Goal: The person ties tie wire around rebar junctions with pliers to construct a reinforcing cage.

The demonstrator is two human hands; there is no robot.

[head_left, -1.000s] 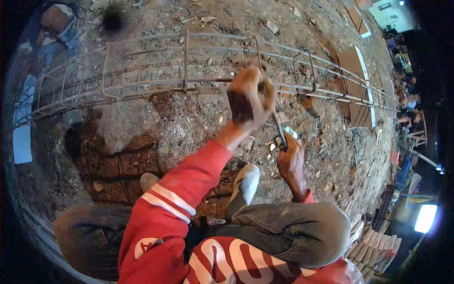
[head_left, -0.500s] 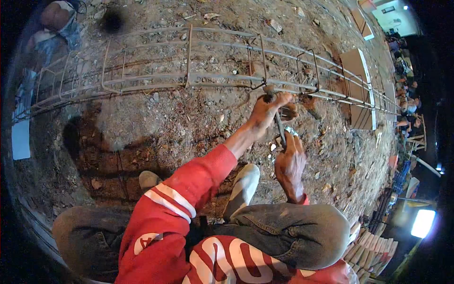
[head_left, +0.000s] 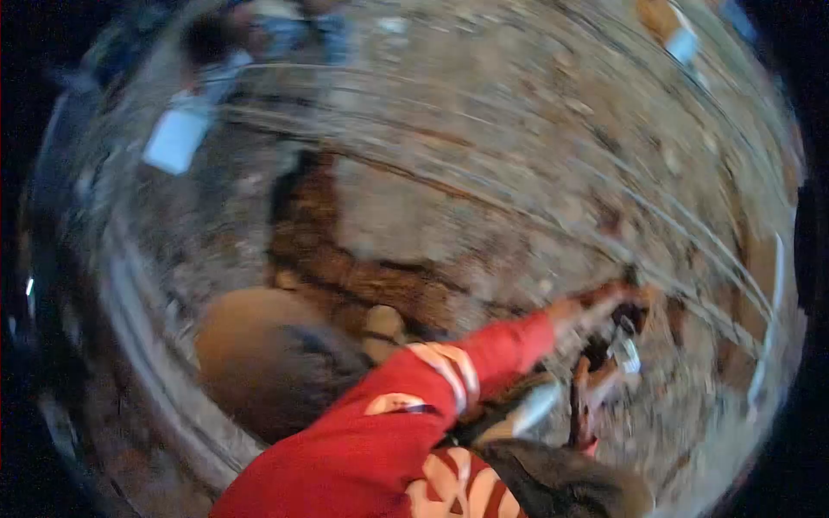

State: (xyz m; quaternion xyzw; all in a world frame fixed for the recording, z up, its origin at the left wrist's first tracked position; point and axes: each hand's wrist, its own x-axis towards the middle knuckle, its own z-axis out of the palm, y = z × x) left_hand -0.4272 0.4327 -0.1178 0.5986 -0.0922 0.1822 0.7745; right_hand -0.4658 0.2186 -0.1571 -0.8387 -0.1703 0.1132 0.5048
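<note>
The view is smeared by motion. A long cage of metal bars (head_left: 509, 207) lies across the ground. My left hand (head_left: 604, 298) is at its near edge on the right, its fingers too blurred to read. Just below it, my right hand (head_left: 596, 388) is closed on a dark metal tool (head_left: 625, 326) that reaches up toward the left hand. A pale, shiny patch shows beside the right hand. Whether the tool touches the bars cannot be made out.
Another person (head_left: 298, 30) is at the upper left, past the bars. A white block (head_left: 177, 138) lies at the cage's left end, and a pale-edged board (head_left: 764, 319) stands at the right. My knees and shoes are below the cage, over rough, stony ground.
The camera view has swung and tilted, so the cage now slopes down to the right. My hands appear farther right and lower in the view, still close together near the bars.
</note>
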